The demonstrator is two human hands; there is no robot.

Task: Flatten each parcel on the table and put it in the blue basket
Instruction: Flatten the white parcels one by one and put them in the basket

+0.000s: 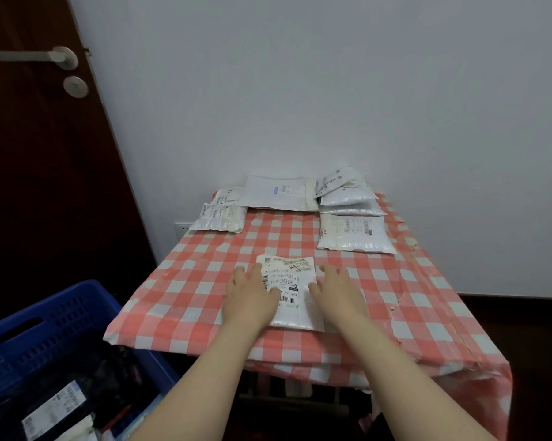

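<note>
A white parcel (292, 291) with a printed label lies near the front middle of the table (185, 281), which wears a red and white checked cloth. My left hand (251, 296) presses flat on the parcel's left side. My right hand (336, 296) presses flat on its right side. Both hands have straight, spread fingers. The blue basket (42, 326) stands on the floor at the lower left and holds dark and labelled parcels.
Several more white parcels lie at the back: a large flat one (278, 193), a stack at the back right (344, 195), one in front of it (354, 233), and some at the back left (219, 214). A dark door (39, 154) stands left.
</note>
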